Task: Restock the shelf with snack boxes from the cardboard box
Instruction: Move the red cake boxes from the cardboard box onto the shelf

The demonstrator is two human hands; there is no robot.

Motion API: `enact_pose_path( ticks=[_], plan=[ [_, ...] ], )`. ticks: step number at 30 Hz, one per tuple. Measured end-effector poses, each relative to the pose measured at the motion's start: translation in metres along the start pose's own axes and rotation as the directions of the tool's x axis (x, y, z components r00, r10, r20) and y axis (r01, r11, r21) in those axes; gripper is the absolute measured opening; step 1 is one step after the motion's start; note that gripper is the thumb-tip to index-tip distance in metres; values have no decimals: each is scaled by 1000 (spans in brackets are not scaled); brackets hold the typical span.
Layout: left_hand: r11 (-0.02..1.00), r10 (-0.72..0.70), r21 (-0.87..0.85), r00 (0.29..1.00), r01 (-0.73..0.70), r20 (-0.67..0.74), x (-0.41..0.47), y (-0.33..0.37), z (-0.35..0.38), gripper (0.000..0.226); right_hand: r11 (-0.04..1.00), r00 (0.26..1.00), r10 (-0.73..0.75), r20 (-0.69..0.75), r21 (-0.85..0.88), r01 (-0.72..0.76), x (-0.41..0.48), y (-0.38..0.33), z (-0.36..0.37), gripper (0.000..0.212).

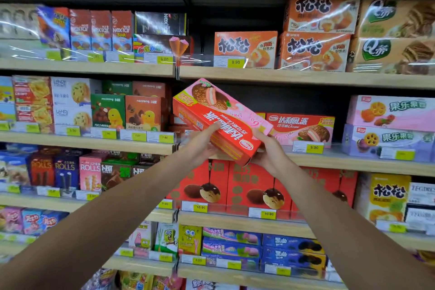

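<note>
Both grip it: left hand [202,142] at the 7 o'clock side, right hand [270,150] at 4, holding the red-and-pink cardboard snack box [219,115], long axis tilted 10-to-4. Dark gap on the wooden shelf [341,163] is straight behind at 12, next to 1 matching box [303,125].
</note>
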State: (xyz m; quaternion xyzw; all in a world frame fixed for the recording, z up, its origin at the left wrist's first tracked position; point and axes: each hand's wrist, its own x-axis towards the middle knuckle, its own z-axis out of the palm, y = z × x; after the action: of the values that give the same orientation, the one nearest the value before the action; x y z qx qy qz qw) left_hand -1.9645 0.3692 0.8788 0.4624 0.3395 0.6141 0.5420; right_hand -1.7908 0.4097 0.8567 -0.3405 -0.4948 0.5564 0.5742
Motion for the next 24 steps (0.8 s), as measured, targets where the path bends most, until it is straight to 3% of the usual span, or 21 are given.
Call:
enact_pose_path(
  ticks=[2, 5, 8, 10, 12, 15, 17, 21, 24],
  plan=[
    [995, 80, 72, 994, -75, -74, 4, -2, -6, 58, 995, 999, 18, 43, -95, -14, -2, 4, -3, 46],
    [960, 208, 220, 968, -175, -138, 10, 1, -17, 61, 971, 999, 21, 30, -239, -13, -1, 6, -6, 57],
    [890, 293, 393, 951, -232, -103, 7, 5, -28, 61, 967, 996, -60, -68, -251, 41, 1, -1, -3, 73],
    [829, 319, 501, 946, -248, -60, 6, 5, -37, 76, 964, 987, -114, -112, -252, 83, 4, -5, 1, 76],
    [694, 354, 676, 935, -247, -22, 7, 6, -44, 90, 963, 977, -152, -150, -247, 112, 7, -7, 3, 80],
    [424, 417, 876, 908, -230, 36, 6, 9, -43, 80, 947, 965, -200, -168, -287, 146, 10, -11, 6, 84],
    [297, 416, 928, 905, -224, 86, 6, 13, -41, 73, 923, 963, -222, -155, -351, 156, 13, -14, 7, 84],
    [-152, 309, 937, 885, -315, 348, 10, 18, -35, 74, 817, 973, -232, -16, -546, 186, 16, -14, 4, 90],
    [-275, 217, 876, 862, -397, 458, 20, 25, -26, 74, 737, 974, -216, 75, -641, 213, 16, -19, -4, 91]
  ],
)
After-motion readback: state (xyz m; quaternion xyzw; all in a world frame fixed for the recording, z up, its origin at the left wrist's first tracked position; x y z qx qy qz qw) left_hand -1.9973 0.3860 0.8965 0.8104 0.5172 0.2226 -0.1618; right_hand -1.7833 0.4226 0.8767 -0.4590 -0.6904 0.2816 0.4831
